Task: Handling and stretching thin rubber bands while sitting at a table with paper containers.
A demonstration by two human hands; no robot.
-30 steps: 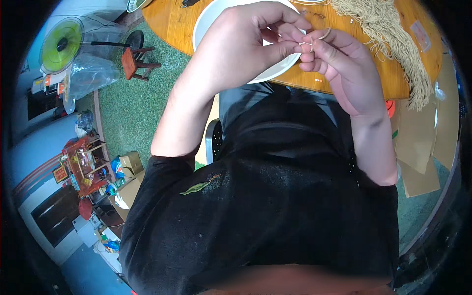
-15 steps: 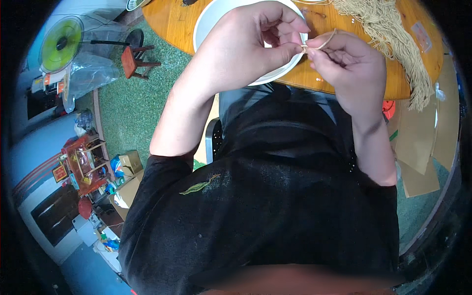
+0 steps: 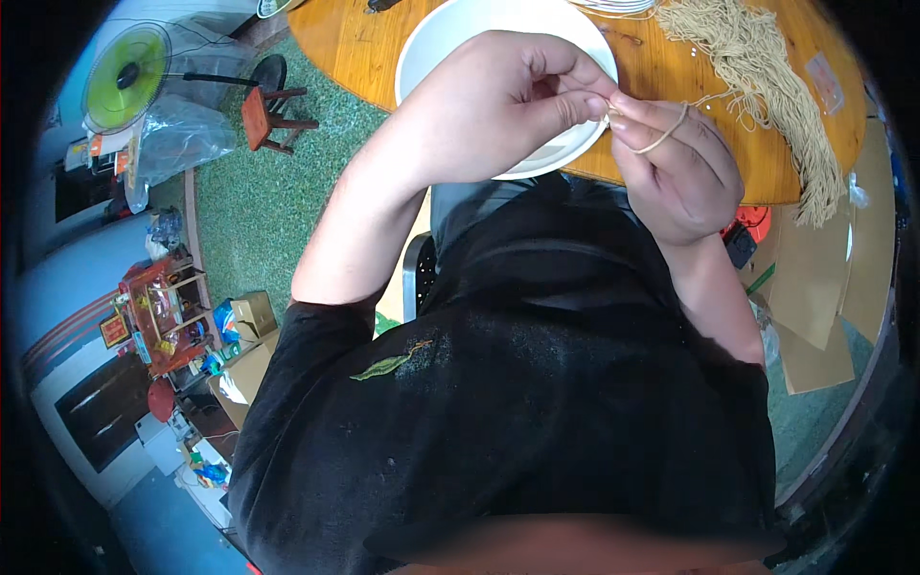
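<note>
Far off my left side a green fan (image 3: 125, 72) stands on the floor, with a small red stool (image 3: 268, 117) just beside it on the green carpet (image 3: 249, 220). My left hand (image 3: 498, 105) hovers over the white bowl (image 3: 450, 38), which sits at the near edge of the round wooden tabletop (image 3: 355, 48); its thumb and forefinger are pinched shut on the end of a tan string (image 3: 661, 137). My right hand (image 3: 676, 172) meets it fingertip to fingertip above the bowl's right rim, fingers curled, the string looped over its forefinger and gripped there. Further right, a bundle of tan strings (image 3: 767, 77) lies across the tabletop and hangs over its right edge. Flat cardboard pieces (image 3: 824, 278) lie on the floor below.
</note>
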